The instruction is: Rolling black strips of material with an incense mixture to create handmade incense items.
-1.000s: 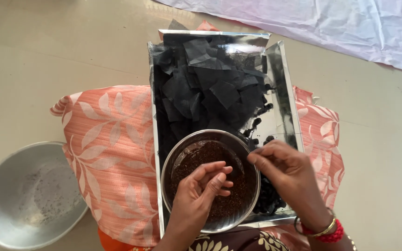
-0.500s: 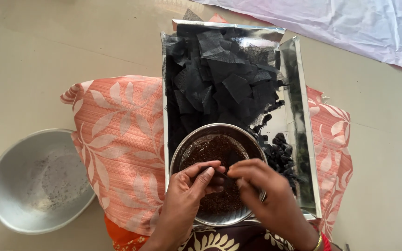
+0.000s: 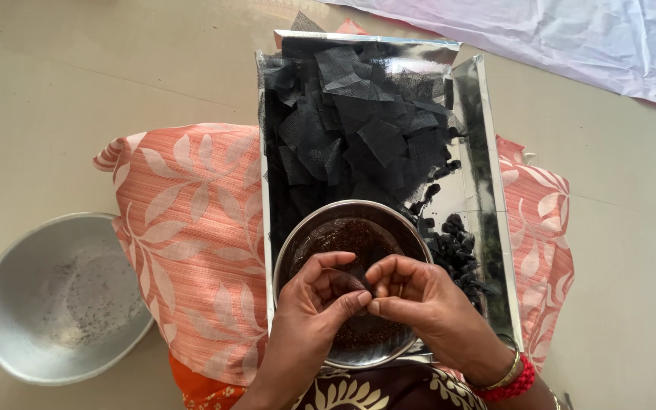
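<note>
Here my left hand [image 3: 314,304] and my right hand [image 3: 417,300] meet fingertip to fingertip over the steel bowl [image 3: 352,282], both pinched narrow on a small dark piece [image 3: 360,276] between them; it is too small and too covered by my fingers for me to tell just what it is. The bowl sits right under my hands and holds a dark brown, grainy filling [image 3: 343,239], which shows at 12 o'clock from my knuckles. On my right wrist, at 4 o'clock from the bowl, I wear red and gold bangles [image 3: 509,380]. The bowl rests at the near end of a shiny silver tray [image 3: 487,182]. At 12 o'clock from the bowl, the far part of the tray is heaped with black squares of net cloth [image 3: 358,129], lying loose and overlapping. At 2 o'clock from the bowl, just beside its rim, a cluster of small black lumps [image 3: 453,247] lies on the tray's bare mirror surface. The tray lies across an orange pillow with a pale leaf pattern [image 3: 184,243], which spreads out at 9 o'clock and 3 o'clock from it. Well apart at 9 o'clock, a wide grey metal basin [image 3: 58,296] stands on the floor [image 3: 115,68], with only dark specks inside. At 1 o'clock, far off, a pale lilac sheet [image 3: 571,34] lies on the floor.
</note>
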